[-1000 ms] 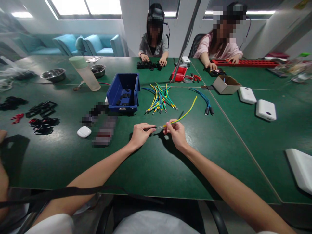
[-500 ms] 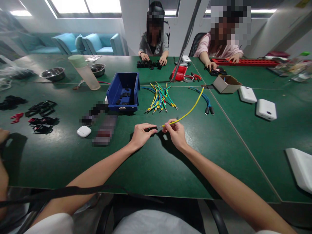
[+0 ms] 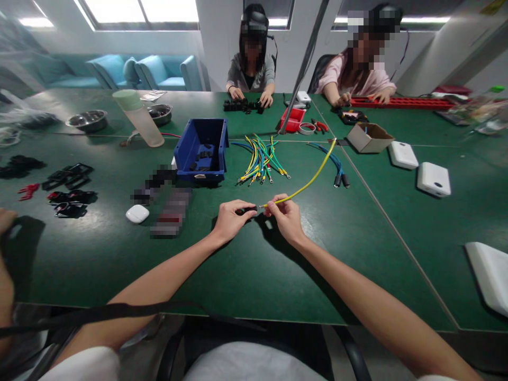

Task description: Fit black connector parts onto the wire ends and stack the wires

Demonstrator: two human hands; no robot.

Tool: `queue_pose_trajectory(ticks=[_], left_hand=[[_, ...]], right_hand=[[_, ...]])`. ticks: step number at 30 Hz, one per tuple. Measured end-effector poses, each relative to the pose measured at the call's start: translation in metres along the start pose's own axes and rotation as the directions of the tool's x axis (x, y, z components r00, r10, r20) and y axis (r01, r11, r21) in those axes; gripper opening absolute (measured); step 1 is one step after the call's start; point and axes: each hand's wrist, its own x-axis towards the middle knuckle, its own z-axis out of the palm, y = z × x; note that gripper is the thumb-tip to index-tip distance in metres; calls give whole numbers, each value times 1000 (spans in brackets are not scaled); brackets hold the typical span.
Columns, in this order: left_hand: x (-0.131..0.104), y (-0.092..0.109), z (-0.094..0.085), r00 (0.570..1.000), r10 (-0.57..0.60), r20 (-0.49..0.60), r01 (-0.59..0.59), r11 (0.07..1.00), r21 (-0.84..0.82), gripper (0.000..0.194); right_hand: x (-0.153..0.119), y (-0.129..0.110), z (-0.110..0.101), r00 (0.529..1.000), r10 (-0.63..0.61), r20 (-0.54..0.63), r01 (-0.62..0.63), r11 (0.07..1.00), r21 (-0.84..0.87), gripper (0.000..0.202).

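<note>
Between the thumb and fingers of my left hand (image 3: 232, 219) is a small black part (image 3: 248, 210), partly covered by the fingertips. My right hand (image 3: 286, 214) pinches a yellow cable (image 3: 313, 181) near its metal-tipped end, which points at the black part; whether the two touch is too small to tell. The cable's other end curves up and away to the right. Beyond my hands lies a bundle of yellow, green and blue cables (image 3: 262, 159) with metal ends. A blue bin (image 3: 201, 172) holding small black parts stands behind my left hand.
Blue cables with black ends (image 3: 337, 166), a cardboard box (image 3: 369, 138) and white boxes (image 3: 433, 179) are to the right. A leaning bottle (image 3: 141, 121), metal bowls (image 3: 87, 120), a white case (image 3: 137, 214) and black parts (image 3: 68, 176) are left. Two people sit opposite; another person's hand shows far left.
The far end of the yellow cable has swung slightly to the right. My hands have hardly moved. The hand of the person at the back right has shifted slightly.
</note>
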Motion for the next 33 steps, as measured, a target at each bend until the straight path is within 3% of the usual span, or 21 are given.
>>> queue_pose_trajectory(ticks=[15, 33], left_hand=[[-3, 2, -1, 1000, 24, 9, -23, 1000, -17, 19], [-8, -2, 7, 994, -98, 39, 104, 973, -207, 26]], right_hand=[[-3, -5, 2, 999, 12, 35, -11, 1000, -25, 21], [-6, -5, 5, 999, 4, 50, -2, 999, -38, 21]])
